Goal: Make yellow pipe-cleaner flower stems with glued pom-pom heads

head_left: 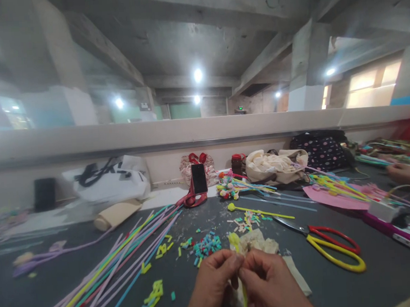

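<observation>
My left hand (213,282) and my right hand (271,281) meet at the bottom middle, fingertips pinched together on a yellow pipe cleaner (235,244). Its fuzzy tip sticks up above my fingers and its stem runs down between my palms. Just behind my hands lies a crumpled beige wad (257,242) on the dark table (389,276). Small cut pieces of blue and yellow pipe cleaner (205,246) are scattered to the left of it.
A bundle of long coloured pipe cleaners (128,255) lies at left. Scissors with red and yellow handles (330,247) rest at right. A phone (199,178) stands propped at the back among several bags. Another person's hand (406,174) works at far right.
</observation>
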A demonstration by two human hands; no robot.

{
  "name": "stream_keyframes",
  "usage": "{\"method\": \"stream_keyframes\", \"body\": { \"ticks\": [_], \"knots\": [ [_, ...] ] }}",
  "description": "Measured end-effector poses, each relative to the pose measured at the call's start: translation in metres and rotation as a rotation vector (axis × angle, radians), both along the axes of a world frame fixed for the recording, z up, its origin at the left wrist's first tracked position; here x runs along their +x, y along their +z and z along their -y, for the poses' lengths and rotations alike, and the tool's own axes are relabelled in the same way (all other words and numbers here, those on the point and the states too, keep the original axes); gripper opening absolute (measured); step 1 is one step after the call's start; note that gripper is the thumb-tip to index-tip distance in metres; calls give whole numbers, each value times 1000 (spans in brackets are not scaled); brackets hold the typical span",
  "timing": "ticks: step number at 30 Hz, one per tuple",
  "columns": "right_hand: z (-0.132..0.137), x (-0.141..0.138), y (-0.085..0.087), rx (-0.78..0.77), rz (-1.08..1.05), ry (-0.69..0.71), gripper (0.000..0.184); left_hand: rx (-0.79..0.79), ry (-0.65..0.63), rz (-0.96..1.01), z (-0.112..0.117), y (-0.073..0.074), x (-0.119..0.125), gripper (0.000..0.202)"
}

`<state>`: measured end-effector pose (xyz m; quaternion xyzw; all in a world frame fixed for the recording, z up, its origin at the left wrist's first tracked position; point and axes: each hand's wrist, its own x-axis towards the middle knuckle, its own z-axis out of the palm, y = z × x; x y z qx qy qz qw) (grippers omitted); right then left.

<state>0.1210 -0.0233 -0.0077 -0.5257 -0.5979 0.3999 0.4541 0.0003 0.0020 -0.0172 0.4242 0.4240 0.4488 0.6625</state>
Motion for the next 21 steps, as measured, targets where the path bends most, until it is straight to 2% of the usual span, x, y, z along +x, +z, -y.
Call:
{"method": "stream_keyframes", "body": {
  "ticks": [6,14,21],
  "knots": [
    [3,2,1,-71,-156,112,33,-4,-31,14,-2,4,-5,36],
    [-1,21,16,-48,-255,101,35,-16,-81,36,9,25,-4,30],
    [-1,18,16,-105,-294,138,32,-52,-67,35,14,31,-3,25]
  ]
}}
